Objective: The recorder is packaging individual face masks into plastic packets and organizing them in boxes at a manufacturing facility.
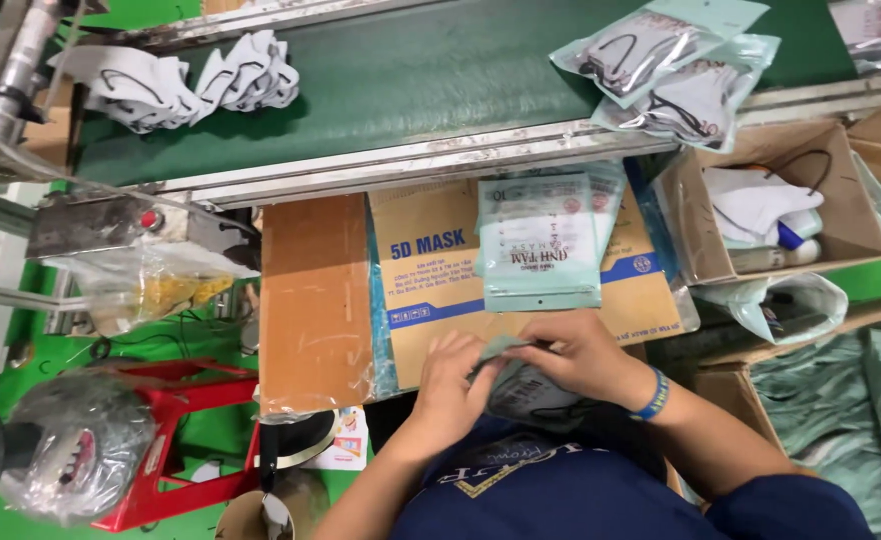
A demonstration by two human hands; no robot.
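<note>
Pouch [521, 385] pinched between left hand [451, 385] and right hand [586, 355], both closed on it, low before the chest, long axis left-right, just short of the pouch stack [541, 245] on the carton [431, 280].

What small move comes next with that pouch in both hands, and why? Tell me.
Probably lay the pouch on the stack of filled pouches ahead. Both the left hand and right hand pinch its top edge, as if pressing it closed, and the stack lies flat on the cardboard box.

Dressed in a dark navy short-sleeved shirt [601, 495] with gold chest print; blue patterned wristband [653, 396] on right wrist.
</note>
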